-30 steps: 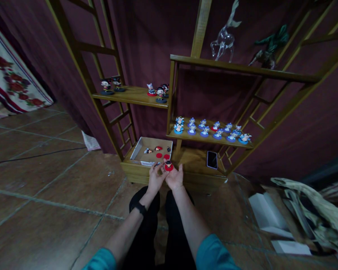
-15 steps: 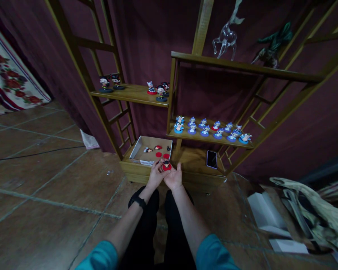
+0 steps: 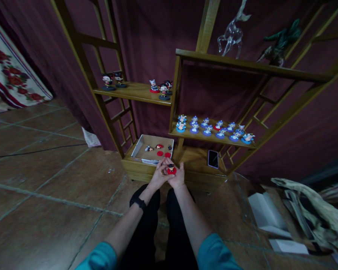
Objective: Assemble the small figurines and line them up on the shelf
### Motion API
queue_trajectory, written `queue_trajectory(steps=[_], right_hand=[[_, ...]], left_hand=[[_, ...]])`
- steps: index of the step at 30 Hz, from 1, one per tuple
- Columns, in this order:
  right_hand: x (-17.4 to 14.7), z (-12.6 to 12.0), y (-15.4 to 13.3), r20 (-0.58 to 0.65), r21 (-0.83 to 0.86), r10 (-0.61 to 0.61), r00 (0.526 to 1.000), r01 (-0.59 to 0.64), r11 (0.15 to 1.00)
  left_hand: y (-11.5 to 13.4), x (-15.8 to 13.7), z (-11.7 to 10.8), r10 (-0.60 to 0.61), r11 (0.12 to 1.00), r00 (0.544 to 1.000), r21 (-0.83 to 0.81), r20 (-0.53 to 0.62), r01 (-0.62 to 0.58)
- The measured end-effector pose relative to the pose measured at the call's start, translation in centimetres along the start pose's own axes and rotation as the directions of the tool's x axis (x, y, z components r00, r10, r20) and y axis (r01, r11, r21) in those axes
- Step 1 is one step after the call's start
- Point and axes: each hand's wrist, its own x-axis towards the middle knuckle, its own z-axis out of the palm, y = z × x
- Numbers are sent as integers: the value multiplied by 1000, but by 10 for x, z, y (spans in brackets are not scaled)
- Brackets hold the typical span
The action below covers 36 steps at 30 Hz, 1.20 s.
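Cradling a small figurine [image 3: 171, 166] on a red base [image 3: 172, 172], I hold my right hand [image 3: 178, 180] palm up and spread beneath it, while my left hand [image 3: 157, 179], fingers curled nearly closed, pinches the base's left side. The figurine sits just off the bottom shelf's [image 3: 193, 159] front edge, near the front right corner of an open box [image 3: 150, 161] of loose figures [image 3: 159, 146] and red discs [image 3: 160, 153].

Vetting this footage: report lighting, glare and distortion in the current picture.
Head view: dim light, dark curtain; head view: pale sheen on lower-left floor; head view: shelf splayed toward the top, likely wide-angle distortion; head view: held figurine lacks detail.
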Motion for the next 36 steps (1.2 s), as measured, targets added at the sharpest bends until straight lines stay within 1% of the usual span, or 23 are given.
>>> queue_trajectory(steps=[5,8,10,13,15,20,23,25,27,30,34,36], right_hand=[[1,-1,1,21,8,0,1000,-1,1000],[-1,0,1,39,32,5,999,-6,999],[-3,0,2,61,48,17,998,-20,999],[-6,-2,4,76,39,67,995,-70,997],[-6,-4,4,60,19,94,994,-95,995],[-2,-11,5,-39,-39,86,996,-87,995],[-1,-14,5,-98,-119,140,985,-151,981],[-1,-16,5,-125,-149,150,981,-168,974],[-1,-17,5,-147,-164,134,980,-158,974],[0,-18,6,-180,-194,111,977,-146,970],[1,-22,9,-192,-243,58,980,-105,964],[2,-24,11,-187,-263,31,982,-80,962]], left_hand=[[-3,-1,1,13,1000,1000,-15,18,-12],[-4,-1,1,12,1000,1000,-22,2,-12],[-6,0,-1,-11,1000,998,-13,-54,10],[-12,3,-5,-50,999,985,2,-166,51],[-17,6,-9,-65,998,978,4,-197,67],[-26,9,-14,-85,996,968,1,-238,88],[-28,10,-14,-104,994,962,-8,-253,105],[-31,11,-13,-142,990,963,-57,-227,133],[-34,11,-11,-184,977,970,-137,-156,164],[-39,11,-8,-204,955,977,-229,-53,187],[-41,11,-7,-216,934,976,-295,-23,200],[-41,11,-7,-231,919,972,-336,-37,205]])
